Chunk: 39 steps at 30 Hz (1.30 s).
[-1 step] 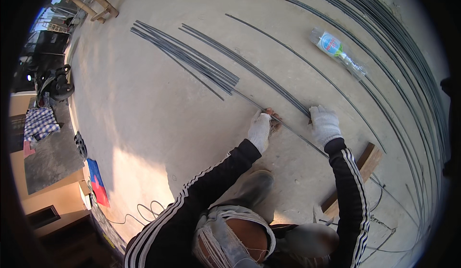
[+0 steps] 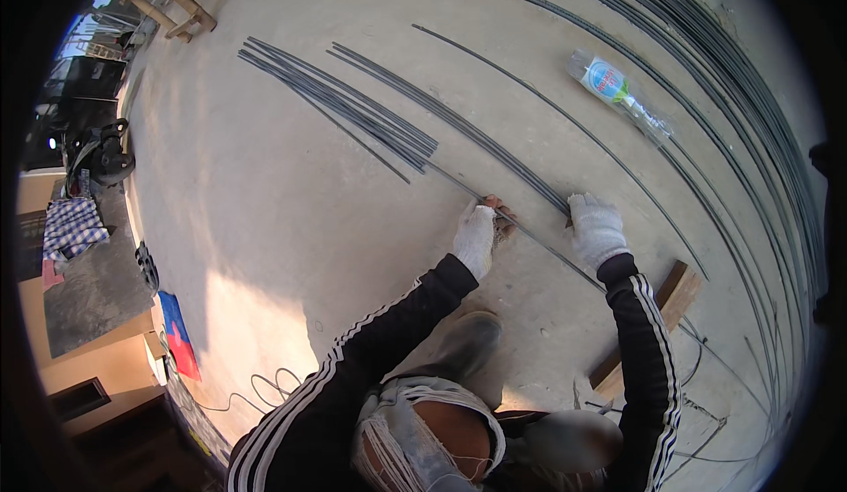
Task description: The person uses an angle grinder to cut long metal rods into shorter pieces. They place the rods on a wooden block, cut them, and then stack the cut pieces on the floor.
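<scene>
The left hand [image 2: 479,230] curls closed around a thin rod [image 2: 551,251] that vanishes beneath the right sleeve [image 2: 642,320]. The right hand [image 2: 597,227] touches the near ends of a rod bundle [image 2: 450,117], fingertips hidden, its grip impossible to tell; floor [image 2: 256,192] spreads wide leftward, and long rods [image 2: 706,33] curving along the right are cut off at the top.

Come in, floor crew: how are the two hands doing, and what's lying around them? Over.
Left hand closed on one thin metal rod. Right hand at near ends of rod bundle; grip unclear. Wooden block partly hidden by right sleeve.
</scene>
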Tool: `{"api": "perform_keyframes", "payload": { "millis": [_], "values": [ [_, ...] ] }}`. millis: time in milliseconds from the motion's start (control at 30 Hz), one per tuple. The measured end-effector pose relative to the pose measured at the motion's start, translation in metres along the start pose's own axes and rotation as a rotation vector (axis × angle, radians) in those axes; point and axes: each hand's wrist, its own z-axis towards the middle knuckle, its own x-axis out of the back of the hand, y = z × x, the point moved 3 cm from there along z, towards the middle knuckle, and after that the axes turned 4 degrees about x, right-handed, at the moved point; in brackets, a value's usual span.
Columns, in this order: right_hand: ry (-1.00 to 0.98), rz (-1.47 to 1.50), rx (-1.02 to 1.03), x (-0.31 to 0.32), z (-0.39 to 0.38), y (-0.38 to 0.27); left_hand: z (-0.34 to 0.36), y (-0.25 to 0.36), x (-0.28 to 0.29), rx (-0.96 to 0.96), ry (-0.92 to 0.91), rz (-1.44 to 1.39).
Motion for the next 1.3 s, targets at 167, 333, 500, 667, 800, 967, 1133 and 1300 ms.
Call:
{"api": "perform_keyframes", "payload": {
  "millis": [167, 333, 500, 667, 800, 967, 1133, 1300],
  "values": [
    [-0.095, 0.290, -0.122, 0.029, -0.020, -0.028, 0.012, 0.016, -0.004, -0.098, -0.007, 0.036],
    [-0.128, 0.310, -0.068, 0.026, -0.048, -0.055, 0.026, 0.008, -0.009, 0.026, -0.018, -0.231],
    [0.095, 0.155, -0.070, -0.001, -0.071, -0.056, 0.033, 0.012, -0.015, 0.078, -0.218, -0.323],
    [0.068, 0.123, -0.106, 0.005, -0.086, -0.047, 0.036, 0.014, -0.038, 0.120, -0.101, -0.122],
    [0.168, 0.200, -0.118, 0.059, -0.105, -0.063, 0.008, 0.036, -0.067, -0.008, -0.228, -0.289],
    [0.571, 0.111, -0.015, 0.177, -0.140, -0.101, -0.066, 0.131, -0.148, -0.218, -0.684, -0.203],
    [0.746, 0.243, 0.051, 0.245, -0.175, -0.136, -0.153, 0.244, -0.226, -0.363, -1.276, -0.044],
    [0.888, 0.576, 0.162, 0.255, -0.176, -0.158, -0.244, 0.283, -0.292, -0.400, -1.685, 0.324]
  ]
}}
